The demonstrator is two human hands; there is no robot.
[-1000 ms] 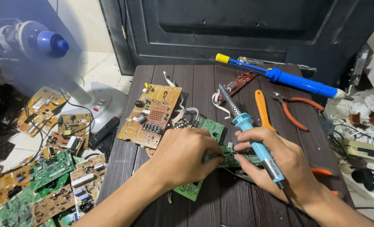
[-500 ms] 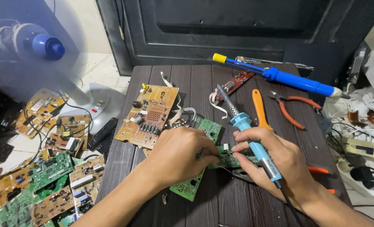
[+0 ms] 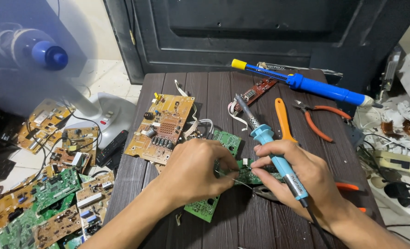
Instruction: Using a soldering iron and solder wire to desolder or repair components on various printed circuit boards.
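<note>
Firmly, soldering iron point(image 3: 279, 159) in right hand point(image 3: 302, 177)

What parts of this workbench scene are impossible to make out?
Head view:
- Green circuit board: middle hidden under both hands.
- Whatever the left hand pinches: covered by fingers.
- Light-blue soldering iron: cord cut off at the bottom edge.
- Spinning fan: blades blurred.

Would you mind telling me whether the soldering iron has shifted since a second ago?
No: the soldering iron keeps its place beside the orange handle.
</note>
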